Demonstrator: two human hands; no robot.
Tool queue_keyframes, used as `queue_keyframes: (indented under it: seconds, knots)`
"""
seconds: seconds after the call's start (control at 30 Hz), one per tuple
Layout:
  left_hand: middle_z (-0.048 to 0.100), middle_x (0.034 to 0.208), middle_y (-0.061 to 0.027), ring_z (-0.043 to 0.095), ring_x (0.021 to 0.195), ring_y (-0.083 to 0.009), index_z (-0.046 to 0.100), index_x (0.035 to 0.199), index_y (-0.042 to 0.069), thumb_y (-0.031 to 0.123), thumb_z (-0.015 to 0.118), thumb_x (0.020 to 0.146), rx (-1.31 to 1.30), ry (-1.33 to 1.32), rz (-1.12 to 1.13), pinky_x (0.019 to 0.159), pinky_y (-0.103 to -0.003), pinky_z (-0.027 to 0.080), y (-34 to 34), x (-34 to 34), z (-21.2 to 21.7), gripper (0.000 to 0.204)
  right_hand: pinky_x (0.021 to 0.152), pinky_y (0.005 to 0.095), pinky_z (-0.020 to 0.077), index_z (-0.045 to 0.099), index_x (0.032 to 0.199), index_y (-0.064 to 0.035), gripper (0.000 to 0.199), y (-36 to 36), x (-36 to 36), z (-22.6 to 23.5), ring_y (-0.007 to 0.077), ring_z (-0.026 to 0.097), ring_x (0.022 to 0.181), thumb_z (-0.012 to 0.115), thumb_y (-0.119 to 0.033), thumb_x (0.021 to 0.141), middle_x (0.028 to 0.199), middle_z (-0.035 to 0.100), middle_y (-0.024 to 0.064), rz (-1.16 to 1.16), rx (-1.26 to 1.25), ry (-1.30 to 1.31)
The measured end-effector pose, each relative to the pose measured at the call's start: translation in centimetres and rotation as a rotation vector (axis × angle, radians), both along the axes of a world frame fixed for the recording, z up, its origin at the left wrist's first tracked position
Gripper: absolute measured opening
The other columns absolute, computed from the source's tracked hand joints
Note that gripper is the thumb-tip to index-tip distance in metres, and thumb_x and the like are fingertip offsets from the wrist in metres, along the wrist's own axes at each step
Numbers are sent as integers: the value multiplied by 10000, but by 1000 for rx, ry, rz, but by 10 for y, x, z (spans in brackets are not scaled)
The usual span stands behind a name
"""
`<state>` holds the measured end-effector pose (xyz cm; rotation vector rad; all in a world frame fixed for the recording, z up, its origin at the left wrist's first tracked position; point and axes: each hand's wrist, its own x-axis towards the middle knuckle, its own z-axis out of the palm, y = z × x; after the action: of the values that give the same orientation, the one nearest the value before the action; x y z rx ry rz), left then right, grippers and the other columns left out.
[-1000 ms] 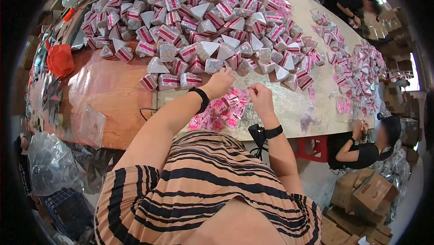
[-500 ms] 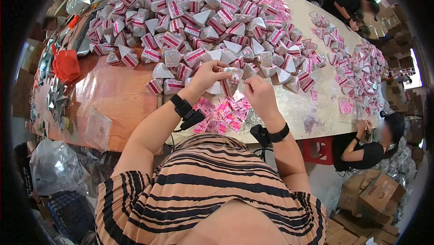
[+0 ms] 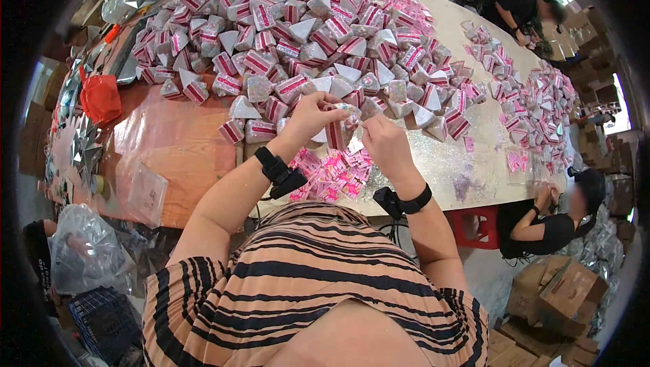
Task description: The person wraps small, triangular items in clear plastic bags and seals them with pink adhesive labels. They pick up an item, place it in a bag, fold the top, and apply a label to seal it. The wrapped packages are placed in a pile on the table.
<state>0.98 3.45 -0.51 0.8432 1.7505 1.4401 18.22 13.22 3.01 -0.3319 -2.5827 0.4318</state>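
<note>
Over the near edge of the big pile, my left hand [image 3: 315, 118] grips a wedge shaped like a cake slice [image 3: 336, 134], white and glittery with a dark pink band down its side. Just to its right is my right hand [image 3: 386, 142], fingers pinched together close to the wedge's edge. Whatever lies in that pinch is too small or hidden to make out. Below both hands lies a heap of small pink printed cards [image 3: 330, 173]. Similar banded wedges form the large pile [image 3: 261, 62] beyond my hands.
A smaller group of wedges [image 3: 535, 113] lies along the table's right side. At left are an orange-red bag [image 3: 100, 98] and a clear plastic sheet [image 3: 147, 194] on the wood. Co-workers sit at the right and far edges. A red crate [image 3: 475, 227] stands under the right edge.
The wedge in my left hand has turned, so its banded side shows more. My right hand has shifted slightly left. A person in pink has come into view at the far edge.
</note>
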Motion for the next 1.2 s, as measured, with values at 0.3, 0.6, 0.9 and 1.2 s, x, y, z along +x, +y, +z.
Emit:
queue_keyframes:
  seconds: [0.3,0.6,0.9,1.2]
  knots:
    - [536,882,-142,565,782,-268,624,956,29,295,791,652,18,624,112,693,-359,469,-5,22,29,437,592,363,489,514,778,-40,61,2,0,-6,280,590,650,561,-49,741,737,537,120,-12,197,-83]
    - [470,903,-148,502,840,-315,595,926,35,217,801,620,139,841,189,735,-377,441,-8,42,38,412,603,366,488,510,764,-32,48,-9,0,-10,283,585,667,549,-56,751,734,532,126,-123,176,-74]
    - [493,913,-155,501,827,-325,616,967,69,186,788,622,255,752,114,720,-402,432,-4,39,24,403,583,399,474,540,711,-7,39,-7,-2,-40,323,566,631,535,-43,697,710,546,161,-108,182,43]
    - [489,916,-145,517,855,-310,575,915,14,93,735,630,96,633,153,746,-369,442,-5,37,21,336,658,400,464,558,786,2,110,-3,-4,-40,331,571,737,568,-71,704,763,561,156,-78,-26,43]
